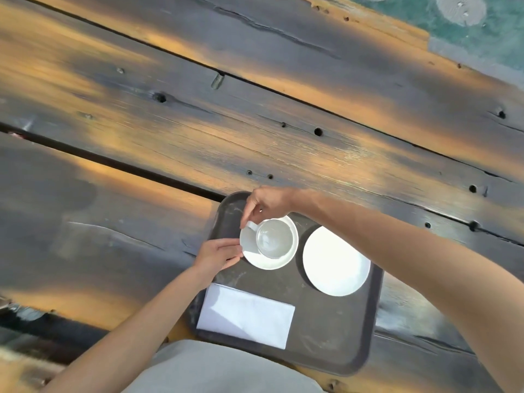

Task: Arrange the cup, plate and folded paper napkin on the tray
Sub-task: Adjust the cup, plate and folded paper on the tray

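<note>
- The cup [274, 238] is seated on a saucer [266, 260] at the far left of the tray [337, 333], which rests on the wooden bench [170, 131].
- The cup handle [251, 224] is pinched by the fingers [246, 219] of the right hand [268, 201]; the saucer rim is pinched by the left hand [217, 255].
- The plate [336, 260] lies just right of the saucer; the folded napkin [246, 314] lies at the tray's near left.
- All three items are judged to be on the tray; only final alignment remains.
- The saucer should be steadied while the cup is turned, so that sliding toward the plate is avoided.
- Release should be made gently, handle first.
</note>
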